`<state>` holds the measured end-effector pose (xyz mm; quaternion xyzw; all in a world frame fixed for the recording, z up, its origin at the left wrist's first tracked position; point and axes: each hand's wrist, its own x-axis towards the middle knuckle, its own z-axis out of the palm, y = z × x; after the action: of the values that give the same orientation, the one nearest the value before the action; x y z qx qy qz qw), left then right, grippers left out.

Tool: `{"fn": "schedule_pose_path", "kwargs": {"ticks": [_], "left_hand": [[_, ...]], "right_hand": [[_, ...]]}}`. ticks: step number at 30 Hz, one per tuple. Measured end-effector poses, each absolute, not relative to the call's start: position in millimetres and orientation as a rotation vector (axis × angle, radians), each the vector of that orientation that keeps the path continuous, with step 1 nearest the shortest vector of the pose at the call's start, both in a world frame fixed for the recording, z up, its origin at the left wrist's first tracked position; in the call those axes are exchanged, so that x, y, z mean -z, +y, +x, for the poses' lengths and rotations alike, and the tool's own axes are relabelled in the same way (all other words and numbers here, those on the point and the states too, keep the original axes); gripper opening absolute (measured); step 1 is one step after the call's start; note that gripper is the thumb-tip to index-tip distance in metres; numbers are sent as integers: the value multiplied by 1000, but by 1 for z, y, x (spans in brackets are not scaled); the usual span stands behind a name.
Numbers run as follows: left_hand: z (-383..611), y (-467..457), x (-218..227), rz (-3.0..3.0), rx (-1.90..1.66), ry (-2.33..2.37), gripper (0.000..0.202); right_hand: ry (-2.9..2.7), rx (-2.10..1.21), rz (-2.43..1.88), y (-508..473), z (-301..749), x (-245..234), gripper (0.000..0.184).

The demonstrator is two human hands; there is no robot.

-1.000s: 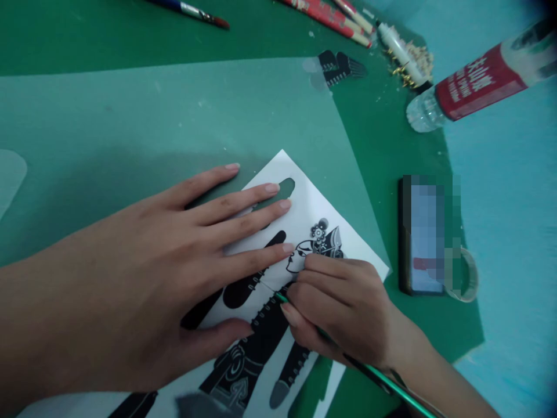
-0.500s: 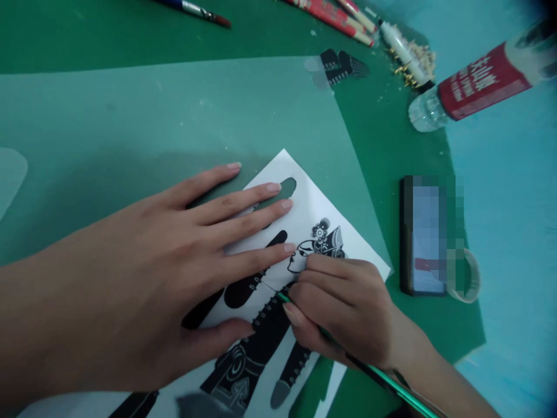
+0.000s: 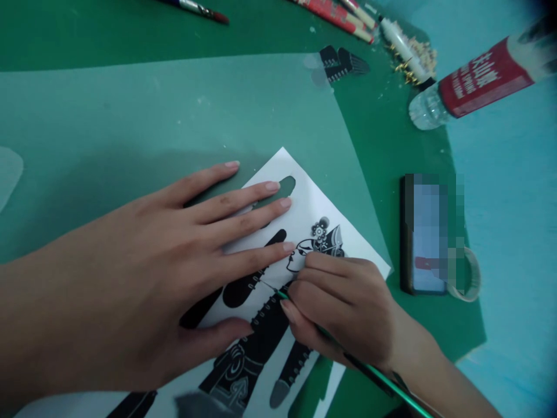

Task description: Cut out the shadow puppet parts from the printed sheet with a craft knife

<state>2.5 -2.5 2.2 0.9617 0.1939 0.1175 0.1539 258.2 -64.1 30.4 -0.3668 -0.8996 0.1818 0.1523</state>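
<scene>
My left hand point(image 3: 161, 273) lies flat with fingers spread on a white sheet point(image 3: 304, 203) printed with black shadow-puppet figure parts. A translucent film point(image 3: 174, 116) covers the sheet and the green mat. My right hand point(image 3: 343, 307) is closed in a writing grip on a thin green-handled tool point(image 3: 383, 377). The tool's fine tip point(image 3: 270, 287) touches the sheet just below my left index fingertip, near the printed puppet head point(image 3: 324, 238).
A phone point(image 3: 424, 235) lies to the right on the green mat point(image 3: 391, 145), with a tape roll point(image 3: 470, 276) beside it. A red-labelled bottle point(image 3: 474, 81) lies at the top right. Brushes and pencils point(image 3: 339, 14) and cut black pieces point(image 3: 342, 62) sit at the top edge.
</scene>
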Motion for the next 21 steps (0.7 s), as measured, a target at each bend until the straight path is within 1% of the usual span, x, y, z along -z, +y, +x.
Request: {"fn": "schedule_pose_path", "kwargs": {"ticks": [6, 13, 18, 21], "left_hand": [[2, -3, 1, 2638, -399, 557, 73], [3, -2, -1, 2725, -346, 551, 75], [3, -3, 1, 2668, -385, 561, 73], [3, -4, 2, 2664, -384, 551, 73]], "right_hand": [[-2582, -527, -1053, -64, 258, -31, 38], [-2592, -537, -1049, -65, 260, -31, 36], [-2509, -614, -1056, -63, 262, -32, 36], [-2513, -563, -1074, -63, 264, -33, 35]]}}
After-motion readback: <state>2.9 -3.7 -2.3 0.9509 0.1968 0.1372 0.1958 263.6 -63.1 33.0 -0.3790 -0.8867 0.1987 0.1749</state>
